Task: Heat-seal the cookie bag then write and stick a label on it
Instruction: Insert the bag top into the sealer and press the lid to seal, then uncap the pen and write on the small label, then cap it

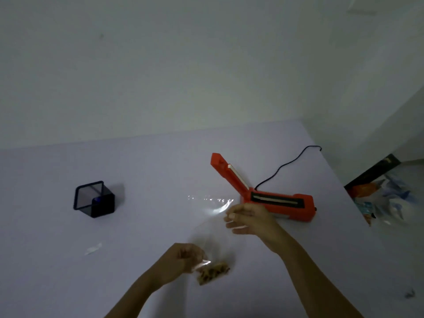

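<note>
A clear plastic cookie bag (pixel 213 239) with brown cookies (pixel 213 273) at its bottom lies stretched over the white table. My left hand (pixel 183 260) pinches the bag's lower end beside the cookies. My right hand (pixel 247 218) pinches the bag's upper, open end, just in front of the orange heat sealer (pixel 278 201). The sealer's arm (pixel 229 174) is raised, so its jaw stands wide apart, and a black cord (pixel 284 167) runs from it toward the back right. A small pale strip, perhaps a label (pixel 93 249), lies at the left.
A black mesh pen holder (pixel 94 199) with something blue inside stands at the left. Beyond the table's right edge lies a heap of plastic packaging (pixel 385 200) against a dark box. A white wall rises behind the table (pixel 68 283).
</note>
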{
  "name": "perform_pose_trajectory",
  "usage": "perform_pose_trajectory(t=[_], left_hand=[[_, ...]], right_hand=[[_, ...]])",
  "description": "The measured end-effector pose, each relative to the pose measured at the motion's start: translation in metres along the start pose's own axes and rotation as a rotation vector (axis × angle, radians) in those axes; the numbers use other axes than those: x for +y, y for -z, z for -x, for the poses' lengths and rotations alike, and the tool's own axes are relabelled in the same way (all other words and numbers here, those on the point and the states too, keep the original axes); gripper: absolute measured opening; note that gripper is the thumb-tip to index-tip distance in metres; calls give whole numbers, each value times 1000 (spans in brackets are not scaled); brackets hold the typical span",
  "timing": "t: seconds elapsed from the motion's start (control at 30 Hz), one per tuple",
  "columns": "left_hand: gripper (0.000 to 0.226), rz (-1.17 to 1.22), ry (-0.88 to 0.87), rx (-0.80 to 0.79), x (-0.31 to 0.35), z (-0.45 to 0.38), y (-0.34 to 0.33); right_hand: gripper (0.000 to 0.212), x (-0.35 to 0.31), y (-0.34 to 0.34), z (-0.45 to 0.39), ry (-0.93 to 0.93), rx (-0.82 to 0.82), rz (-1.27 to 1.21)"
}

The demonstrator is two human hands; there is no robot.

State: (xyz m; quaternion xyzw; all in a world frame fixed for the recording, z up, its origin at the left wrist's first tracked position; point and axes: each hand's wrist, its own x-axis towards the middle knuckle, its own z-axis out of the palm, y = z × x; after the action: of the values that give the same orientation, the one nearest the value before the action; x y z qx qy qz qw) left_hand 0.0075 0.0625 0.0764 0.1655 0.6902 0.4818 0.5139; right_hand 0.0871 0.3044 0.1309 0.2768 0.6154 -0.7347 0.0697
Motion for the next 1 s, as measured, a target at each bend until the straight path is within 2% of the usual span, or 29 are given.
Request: perform_pose_trajectory(t=[0.1,0.2,0.27,0.37,0.43,0.53,0.63,0.73,0.9,1.0], left_hand=[[23,40,73,84,-22,9,19],[12,32,101,183,-38,1,37],[13,-9,80,253,-44,-8,47],[12,-164,37,367,-52,-24,53],[37,-244,38,430,-55,-32,55],[68,-448,-53,527,-61,-37,62],[71,-793,-181,490,-70,-37,69],[64,-1090,-160,339,-74,-38,74],[53,-1312,-137,293,-78,-42,81],[62,-1338,-175,299,-82,-46,83]], right_hand=[[10,20,-38,-27,-49,60,21],[10,33,-64,-56,-64,144,46],[12,41,-76,-77,-57,178,78],[41,52,-84,-100,-8,261,326],[53,59,-87,-100,27,309,537],[52,81,-91,-86,125,274,762],[51,108,-91,-76,201,210,1008],[54,123,-90,-74,180,170,1113],[56,137,-91,-72,164,195,1135],[55,139,-92,-74,182,212,1124]])
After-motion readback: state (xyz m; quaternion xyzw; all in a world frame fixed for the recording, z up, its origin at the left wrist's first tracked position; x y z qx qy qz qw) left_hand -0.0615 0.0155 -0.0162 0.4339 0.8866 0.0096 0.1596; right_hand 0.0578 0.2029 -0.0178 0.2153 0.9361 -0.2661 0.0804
